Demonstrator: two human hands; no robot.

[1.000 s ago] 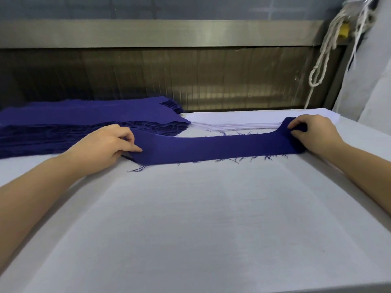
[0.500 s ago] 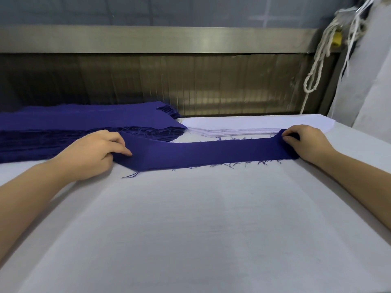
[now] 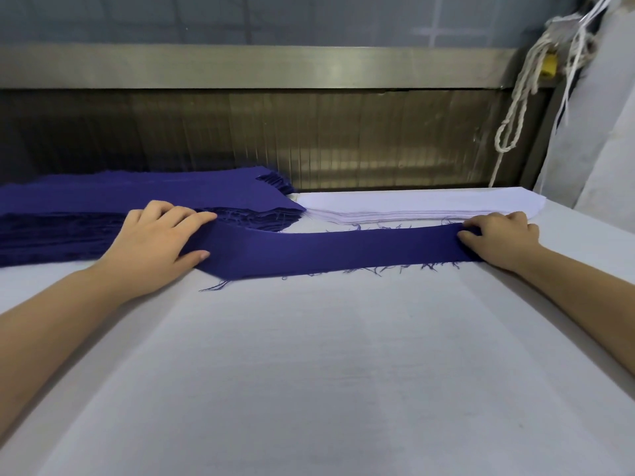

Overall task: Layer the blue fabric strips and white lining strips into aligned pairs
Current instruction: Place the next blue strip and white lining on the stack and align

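Note:
One long blue fabric strip with frayed edges stretches across the white table between my hands. My left hand grips its left end, thumb under the cloth and fingers over the top. At the strip's right end my right hand pinches the cloth with curled fingers. A thick stack of blue strips lies behind my left hand. A stack of white lining strips sits at the back right, just behind the held strip.
The white table surface spreads wide in front of the strip. A metal machine housing runs along the back edge. White ropes hang at the upper right beside pale cloth.
Both hands have drawn the blue strip a little nearer and lower onto the table, and it now lies flatter. My left thumb has slid under the cloth end.

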